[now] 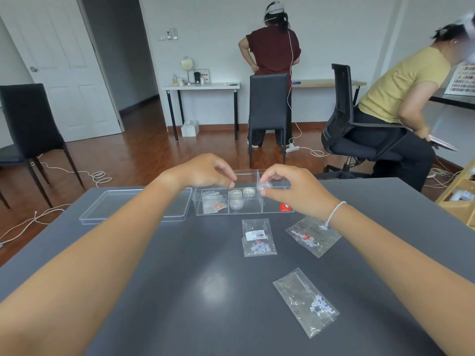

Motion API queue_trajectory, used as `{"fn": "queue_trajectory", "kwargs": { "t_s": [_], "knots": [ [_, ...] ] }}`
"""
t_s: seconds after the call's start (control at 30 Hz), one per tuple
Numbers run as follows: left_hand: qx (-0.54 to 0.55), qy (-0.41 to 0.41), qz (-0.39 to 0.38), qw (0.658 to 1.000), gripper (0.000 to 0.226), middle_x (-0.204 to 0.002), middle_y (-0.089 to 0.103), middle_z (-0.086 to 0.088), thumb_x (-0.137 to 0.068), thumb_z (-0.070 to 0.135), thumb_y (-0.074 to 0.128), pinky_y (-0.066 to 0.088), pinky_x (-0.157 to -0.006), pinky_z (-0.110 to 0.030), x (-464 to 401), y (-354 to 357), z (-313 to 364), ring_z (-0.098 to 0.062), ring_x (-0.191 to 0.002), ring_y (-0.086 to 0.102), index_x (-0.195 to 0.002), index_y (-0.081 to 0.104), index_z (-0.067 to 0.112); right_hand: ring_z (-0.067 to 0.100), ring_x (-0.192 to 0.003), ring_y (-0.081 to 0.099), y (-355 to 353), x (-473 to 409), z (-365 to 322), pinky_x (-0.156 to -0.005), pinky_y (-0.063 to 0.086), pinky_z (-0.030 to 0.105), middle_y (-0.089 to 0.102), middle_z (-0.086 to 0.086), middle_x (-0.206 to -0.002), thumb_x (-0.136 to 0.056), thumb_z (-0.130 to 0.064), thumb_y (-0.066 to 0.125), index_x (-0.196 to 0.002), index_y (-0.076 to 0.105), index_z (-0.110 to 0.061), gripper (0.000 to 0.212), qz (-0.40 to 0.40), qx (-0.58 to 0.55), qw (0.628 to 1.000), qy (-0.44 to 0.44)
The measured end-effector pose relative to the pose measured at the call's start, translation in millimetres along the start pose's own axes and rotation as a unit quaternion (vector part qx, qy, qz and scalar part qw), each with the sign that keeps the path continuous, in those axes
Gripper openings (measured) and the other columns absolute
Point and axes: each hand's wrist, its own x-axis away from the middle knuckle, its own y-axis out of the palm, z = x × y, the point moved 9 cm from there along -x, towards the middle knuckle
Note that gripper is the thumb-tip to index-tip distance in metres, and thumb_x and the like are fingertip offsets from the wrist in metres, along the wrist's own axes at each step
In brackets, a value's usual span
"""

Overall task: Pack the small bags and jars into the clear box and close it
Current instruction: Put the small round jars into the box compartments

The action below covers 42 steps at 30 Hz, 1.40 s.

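Observation:
The clear divided box (272,210) stands open at the far side of the grey table. Three small jars (236,202) sit in its middle compartments, and small bags (212,204) lie in its left ones. My right hand (293,191) pinches another small jar (265,186) above the box's right part. My left hand (205,172) hovers over the box's back edge, fingers curled, fingertips close to a jar; I cannot tell if it touches. Three small bags of beads lie on the table: one (259,237) near the box, one (313,236) under my right wrist, one (307,301) nearest me.
The box's clear lid (102,209) lies flat to the left of the box. Black chairs (267,109), cables on the wooden floor and two other people (401,88) are beyond the table. A wooden shelf (460,199) stands at the right edge.

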Motion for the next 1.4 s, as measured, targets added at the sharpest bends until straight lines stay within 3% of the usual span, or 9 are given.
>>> {"fn": "queue_trajectory", "kwargs": {
  "t_s": [0.17, 0.27, 0.4, 0.6, 0.73, 0.93, 1.23, 1.4],
  "knots": [
    [0.045, 0.008, 0.086, 0.995, 0.015, -0.102, 0.062, 0.012, -0.073, 0.030, 0.073, 0.036, -0.082, -0.018, 27.5, -9.3, -19.9, 0.004, -0.082, 0.051, -0.087, 0.068, 0.033, 0.014, -0.099, 0.056, 13.4, -24.4, 0.7, -0.091, 0.041, 0.026, 0.066, -0.001, -0.100, -0.078, -0.016, 0.067, -0.081, 0.061, -0.019, 0.007, -0.022, 0.016, 0.999, 0.027],
    [0.030, 0.015, 0.138, 0.990, 0.022, -0.109, 0.058, 0.010, -0.075, 0.031, 0.071, 0.035, -0.083, -0.018, 40.9, -12.0, -33.7, -0.007, -0.093, 0.052, -0.096, 0.068, 0.030, 0.017, -0.099, 0.057, 21.9, -34.5, 5.5, -0.096, 0.043, 0.041, 0.066, 0.000, -0.100, -0.078, -0.019, 0.066, -0.079, 0.060, -0.021, 0.006, -0.046, 0.053, 0.996, 0.056],
    [0.041, 0.006, 0.184, 0.982, 0.026, -0.121, 0.056, 0.006, -0.077, 0.032, 0.069, 0.029, -0.092, -0.018, 52.3, -10.8, -52.3, -0.005, -0.106, 0.049, -0.102, 0.068, 0.026, 0.020, -0.099, 0.057, 32.6, -42.2, 14.6, -0.099, 0.038, 0.050, 0.064, -0.003, -0.094, -0.077, -0.025, 0.067, -0.078, 0.061, -0.021, 0.008, -0.081, 0.100, 0.987, 0.093],
    [0.055, -0.009, 0.207, 0.977, 0.024, -0.127, 0.057, 0.004, -0.077, 0.035, 0.068, 0.029, -0.094, -0.018, 56.7, -7.6, -65.8, -0.003, -0.103, 0.049, -0.100, 0.069, 0.027, 0.021, -0.096, 0.058, 39.1, -48.8, 22.6, -0.096, 0.042, 0.049, 0.062, -0.007, -0.083, -0.075, -0.021, 0.067, -0.080, 0.066, -0.016, 0.007, -0.115, 0.119, 0.978, 0.126],
    [0.073, -0.015, 0.206, 0.976, 0.024, -0.128, 0.056, 0.006, -0.077, 0.036, 0.068, 0.026, -0.092, -0.016, 56.3, -6.2, -70.1, -0.001, -0.108, 0.047, -0.098, 0.070, 0.025, 0.019, -0.086, 0.059, 44.1, -55.4, 26.5, -0.085, 0.050, 0.036, 0.063, -0.005, -0.080, -0.073, -0.016, 0.069, -0.079, 0.067, -0.013, 0.007, -0.150, 0.113, 0.972, 0.144],
    [0.081, -0.013, 0.212, 0.974, 0.026, -0.125, 0.056, 0.007, -0.078, 0.034, 0.068, 0.023, -0.077, 0.002, 56.0, -6.3, -71.4, 0.001, -0.107, 0.047, -0.100, 0.070, 0.020, 0.012, -0.079, 0.057, 51.5, -61.0, 30.8, -0.079, 0.047, 0.030, 0.061, -0.009, -0.075, -0.074, -0.013, 0.069, -0.081, 0.068, -0.011, 0.008, -0.182, 0.116, 0.965, 0.149],
    [0.107, -0.010, 0.209, 0.972, 0.026, -0.127, 0.057, 0.006, -0.078, 0.032, 0.068, 0.031, -0.091, -0.018, 59.7, -5.0, -70.0, -0.005, -0.101, 0.051, -0.101, 0.070, 0.021, 0.014, -0.085, 0.057, 52.8, -62.1, 33.2, -0.080, 0.047, 0.030, 0.064, -0.004, -0.084, -0.074, -0.015, 0.069, -0.083, 0.069, -0.012, 0.010, -0.198, 0.127, 0.960, 0.150],
    [0.122, -0.009, 0.208, 0.970, 0.025, -0.129, 0.056, 0.006, -0.079, 0.030, 0.067, 0.029, -0.086, -0.006, 60.7, -4.3, -72.7, -0.003, -0.111, 0.050, -0.103, 0.069, 0.022, 0.016, -0.087, 0.059, 51.4, -60.8, 33.1, -0.083, 0.049, 0.031, 0.066, -0.002, -0.087, -0.075, -0.014, 0.068, -0.082, 0.070, -0.011, 0.008, -0.188, 0.131, 0.963, 0.144]
  ]
}}
